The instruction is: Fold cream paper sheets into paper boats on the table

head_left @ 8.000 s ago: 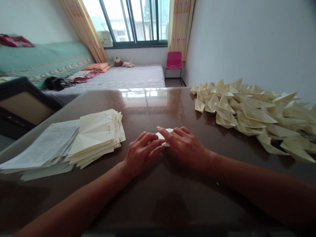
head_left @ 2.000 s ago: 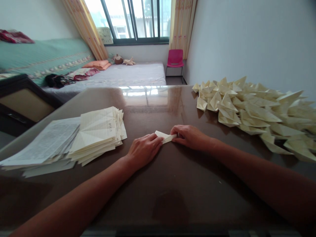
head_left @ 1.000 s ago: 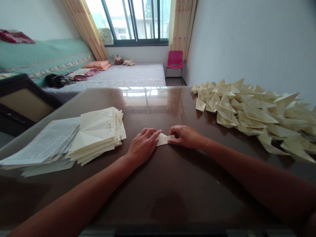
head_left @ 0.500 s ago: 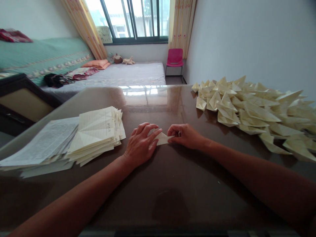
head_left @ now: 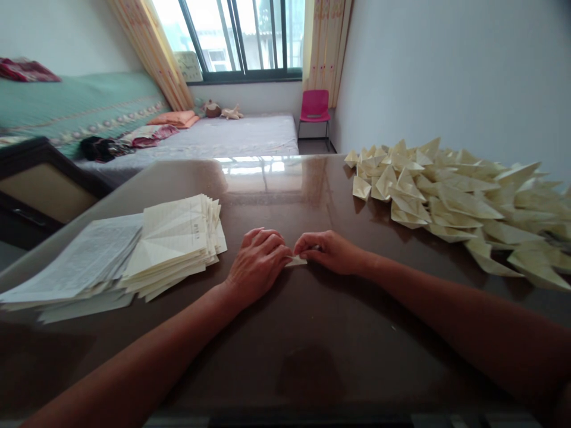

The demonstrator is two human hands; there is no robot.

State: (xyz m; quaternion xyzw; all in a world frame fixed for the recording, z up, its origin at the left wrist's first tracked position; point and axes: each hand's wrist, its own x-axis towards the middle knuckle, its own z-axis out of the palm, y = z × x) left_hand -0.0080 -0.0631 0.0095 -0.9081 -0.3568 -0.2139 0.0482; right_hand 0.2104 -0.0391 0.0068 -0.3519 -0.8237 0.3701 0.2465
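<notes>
A small piece of folded cream paper lies on the brown tabletop between my two hands, mostly covered by them. My left hand is curled over its left side, fingers bent together and pressing on it. From the right, my right hand pinches the paper's other end between thumb and curled fingers. The fold under the fingers is hidden. To the left of my left hand stands a stack of creased cream sheets. A heap of folded paper boats spreads beyond my right hand.
Grey printed sheets lie left of the cream stack. The glossy table reflects the window. Past its far edge are a bed and a pink chair; a dark cabinet stands at left.
My left fingers have curled in over the paper and moved slightly right. My right hand has shifted left and a little nearer to me. Less of the paper shows.
</notes>
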